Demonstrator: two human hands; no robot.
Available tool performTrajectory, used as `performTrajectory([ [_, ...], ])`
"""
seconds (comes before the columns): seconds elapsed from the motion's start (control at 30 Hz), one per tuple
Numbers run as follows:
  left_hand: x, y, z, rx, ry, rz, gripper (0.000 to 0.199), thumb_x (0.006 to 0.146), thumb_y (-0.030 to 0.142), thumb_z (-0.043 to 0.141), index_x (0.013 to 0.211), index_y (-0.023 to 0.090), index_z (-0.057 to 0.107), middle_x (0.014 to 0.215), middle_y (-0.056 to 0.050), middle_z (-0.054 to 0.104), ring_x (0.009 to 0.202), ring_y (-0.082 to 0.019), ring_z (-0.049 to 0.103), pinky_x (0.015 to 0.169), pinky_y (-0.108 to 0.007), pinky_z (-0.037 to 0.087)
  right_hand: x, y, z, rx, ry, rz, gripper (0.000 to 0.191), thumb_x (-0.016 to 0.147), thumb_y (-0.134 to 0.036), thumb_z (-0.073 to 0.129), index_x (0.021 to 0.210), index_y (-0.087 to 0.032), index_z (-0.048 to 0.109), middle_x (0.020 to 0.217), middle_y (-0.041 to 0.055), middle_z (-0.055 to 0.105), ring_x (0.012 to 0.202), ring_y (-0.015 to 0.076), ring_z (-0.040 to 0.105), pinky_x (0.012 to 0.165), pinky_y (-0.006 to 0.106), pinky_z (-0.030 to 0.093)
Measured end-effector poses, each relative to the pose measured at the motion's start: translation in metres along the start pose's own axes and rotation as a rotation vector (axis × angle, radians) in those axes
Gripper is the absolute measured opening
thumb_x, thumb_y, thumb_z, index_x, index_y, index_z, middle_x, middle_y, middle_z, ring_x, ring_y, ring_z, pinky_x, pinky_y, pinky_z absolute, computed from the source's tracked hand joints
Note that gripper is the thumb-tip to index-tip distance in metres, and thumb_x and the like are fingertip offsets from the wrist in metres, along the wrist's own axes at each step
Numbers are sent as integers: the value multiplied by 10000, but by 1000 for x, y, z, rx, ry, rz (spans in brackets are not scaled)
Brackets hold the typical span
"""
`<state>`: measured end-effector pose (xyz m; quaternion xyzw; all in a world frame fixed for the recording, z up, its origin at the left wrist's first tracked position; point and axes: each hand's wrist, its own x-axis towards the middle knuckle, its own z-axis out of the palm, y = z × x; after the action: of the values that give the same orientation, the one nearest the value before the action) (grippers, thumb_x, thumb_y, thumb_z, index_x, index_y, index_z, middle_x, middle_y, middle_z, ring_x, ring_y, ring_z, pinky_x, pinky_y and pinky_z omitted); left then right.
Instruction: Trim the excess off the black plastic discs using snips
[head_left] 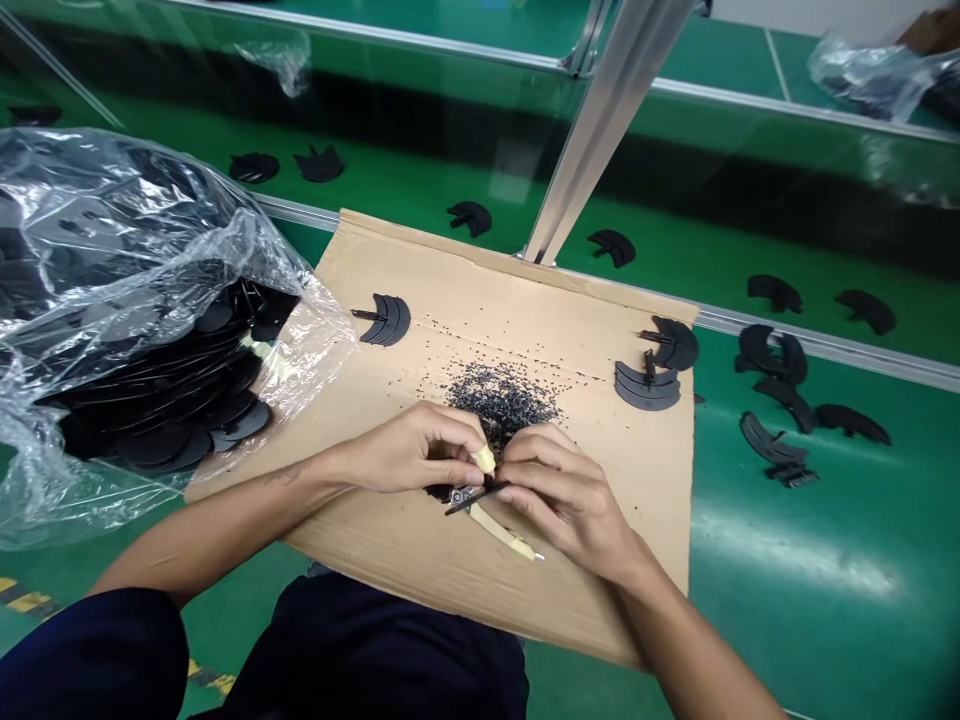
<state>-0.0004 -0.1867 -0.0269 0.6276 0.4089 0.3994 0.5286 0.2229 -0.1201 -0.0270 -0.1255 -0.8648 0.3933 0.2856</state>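
Observation:
My left hand (412, 448) is closed in a pinch, with a pale yellow covering at the index fingertip. Its fingertips meet a small dark plastic part (474, 498), mostly hidden between the hands. From the other side my right hand (574, 492) is closed on the same part, thumb and fingers pressed together. Just under the hands lie pliers (506, 534) with a pale yellow handle and a metal pivot; their jaws are partly hidden. Beyond the fingers spreads a heap of tiny black scraps (501, 395) on the cardboard sheet (390, 540).
A clear plastic bag (150, 230) of stacked black plates stands at left. Curved black parts lie on the cardboard at left (386, 320) and right (649, 385). More black parts (772, 355) sit on the green table (825, 540). A metal post (600, 130) rises behind.

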Motion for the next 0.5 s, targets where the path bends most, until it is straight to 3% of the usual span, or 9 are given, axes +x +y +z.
performTrajectory([
  [0.2,2,-6,8,-67,91,104,412,929,539,611,1027,149,702,914,-86,694,838,-163,664,724,-276,550,-3,-5,6,-93,220,46,190,900,-125,671,1044,-242,712,928,51,676,820,180,634,716,361,550],
  [0.27,2,-7,12,-11,138,138,389,885,503,691,1053,152,693,930,-85,700,847,-167,667,728,-279,558,-3,-5,3,-125,214,78,181,909,-152,668,1062,-244,698,943,55,676,827,186,636,718,360,547],
  [0.37,3,-9,13,166,292,225,200,858,296,764,997,159,717,903,-68,714,823,-151,664,738,-276,558,0,-3,-9,-194,63,158,286,897,-353,710,1141,-217,648,1021,86,672,919,231,632,769,386,539],
  [0.5,5,-11,6,199,437,321,159,878,240,738,1019,167,735,966,-85,734,903,-169,687,805,-319,585,1,-4,-18,-430,-288,192,618,683,-614,826,1100,-193,650,1078,122,634,923,281,575,740,407,518],
])
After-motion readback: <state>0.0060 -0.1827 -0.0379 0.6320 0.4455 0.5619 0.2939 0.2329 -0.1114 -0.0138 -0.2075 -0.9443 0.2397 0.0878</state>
